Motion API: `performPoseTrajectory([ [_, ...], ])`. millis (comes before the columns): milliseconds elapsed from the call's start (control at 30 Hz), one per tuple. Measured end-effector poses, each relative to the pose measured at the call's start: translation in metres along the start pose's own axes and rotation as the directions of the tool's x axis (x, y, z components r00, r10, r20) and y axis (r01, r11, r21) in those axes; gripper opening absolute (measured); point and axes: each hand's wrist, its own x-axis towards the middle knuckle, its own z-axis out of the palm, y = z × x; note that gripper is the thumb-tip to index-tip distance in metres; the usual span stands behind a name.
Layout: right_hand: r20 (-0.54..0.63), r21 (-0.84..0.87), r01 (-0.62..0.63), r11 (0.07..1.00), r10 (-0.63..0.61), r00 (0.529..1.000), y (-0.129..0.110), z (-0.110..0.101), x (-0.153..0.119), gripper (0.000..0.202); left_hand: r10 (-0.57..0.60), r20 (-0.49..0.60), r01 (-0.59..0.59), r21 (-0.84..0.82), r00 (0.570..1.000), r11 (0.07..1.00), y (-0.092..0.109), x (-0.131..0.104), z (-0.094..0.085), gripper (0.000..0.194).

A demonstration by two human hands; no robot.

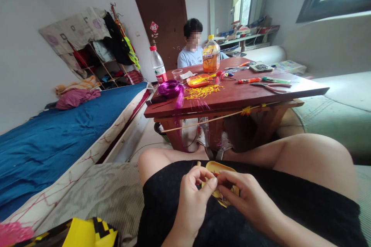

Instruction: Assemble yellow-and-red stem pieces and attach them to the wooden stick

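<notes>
Over the black cloth (171, 204) on my lap, my left hand (197, 187) and my right hand (242, 191) meet, thumbs and fingers pinched close together. Whatever sits between the fingertips is too small and hidden to name; a bit of reddish-orange shows there. Just behind and below the hands lies a yellow tray (220, 166), partly covered by them. More yellow pieces (223, 201) with thin dark strands show beneath my fingers. A small tan stub (198, 164) pokes up beside my left knuckles.
Ahead stands a red-brown table (246, 85) bearing a purple fibre bundle (171, 89), yellow pieces (203, 92), an orange tray (199, 80), pliers (272, 86), and bottles (211, 54). A thin stick (203, 119) runs along its front edge. A person (191, 48) sits behind it.
</notes>
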Motion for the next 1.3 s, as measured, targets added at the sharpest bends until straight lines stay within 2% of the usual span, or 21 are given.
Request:
performPoseTrajectory([
  [133, -0.133, -0.109, 0.095, 0.989, -0.109, 0.985, 0.002, 0.001, 0.000, 0.017, -0.098, 0.039, 0.105, -0.254, 0.994, 0.961, 0.004, -0.005, 0.003, 0.012],
  [233, -0.230, -0.200, 0.208, 0.957, -0.253, 0.940, 0.005, 0.005, -0.001, 0.014, -0.151, 0.079, 0.170, -0.417, 0.985, 0.893, 0.003, -0.007, 0.004, 0.011],
  [333, -0.275, -0.259, 0.266, 0.929, -0.335, 0.901, 0.007, 0.008, -0.003, 0.014, -0.190, 0.093, 0.211, -0.503, 0.977, 0.838, 0.000, -0.007, 0.004, 0.008],
  [500, -0.295, -0.302, 0.302, 0.904, -0.390, 0.873, 0.005, 0.007, -0.003, 0.015, -0.286, 0.125, 0.303, -0.588, 0.950, 0.750, -0.003, -0.007, 0.004, 0.009],
  [700, -0.238, -0.346, 0.423, 0.838, -0.514, 0.824, 0.004, 0.001, -0.001, 0.017, -0.355, 0.187, 0.392, -0.604, 0.916, 0.694, -0.003, -0.005, 0.002, 0.010],
  [867, -0.146, -0.385, 0.498, 0.777, -0.584, 0.799, 0.007, -0.004, -0.001, 0.018, -0.337, 0.247, 0.418, -0.565, 0.908, 0.711, -0.005, -0.002, -0.001, 0.010],
  [1067, -0.012, -0.389, 0.538, 0.748, -0.588, 0.808, 0.008, -0.009, 0.001, 0.019, -0.291, 0.270, 0.393, -0.511, 0.918, 0.764, -0.003, -0.002, -0.003, 0.013],
  [1200, 0.035, -0.377, 0.552, 0.744, -0.584, 0.811, 0.009, -0.010, 0.001, 0.022, -0.315, 0.311, 0.437, -0.513, 0.897, 0.739, -0.003, -0.001, -0.005, 0.023],
  [1300, 0.049, -0.386, 0.565, 0.730, -0.595, 0.802, 0.009, -0.010, 0.001, 0.022, -0.337, 0.323, 0.461, -0.495, 0.884, 0.736, -0.004, 0.000, -0.006, 0.024],
])
